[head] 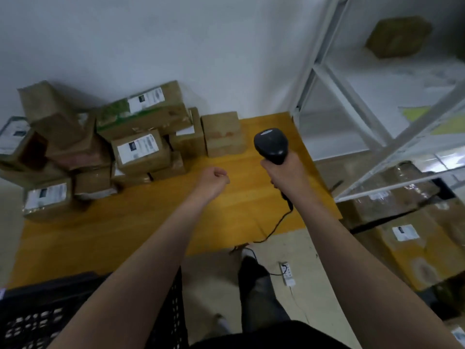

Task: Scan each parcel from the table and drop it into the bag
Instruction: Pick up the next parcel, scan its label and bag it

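— Parcels (105, 147): where?
— Heaped at the far left of the desk (226, 210), against the wall (151, 41); one small box (222, 133) just right of the heap.
— Right hand (286, 175)?
— Grips the handle of a black scanner (271, 144), held above the desk, with cord (274, 227) trailing over the near edge.
— Left hand (214, 177)?
— Curled into a fist, holds nothing, hovers over the desk near the heap, touching none.

Yellow wooden table (226, 210) carries piled cardboard parcels (141, 152), perhaps a dozen, blurred.
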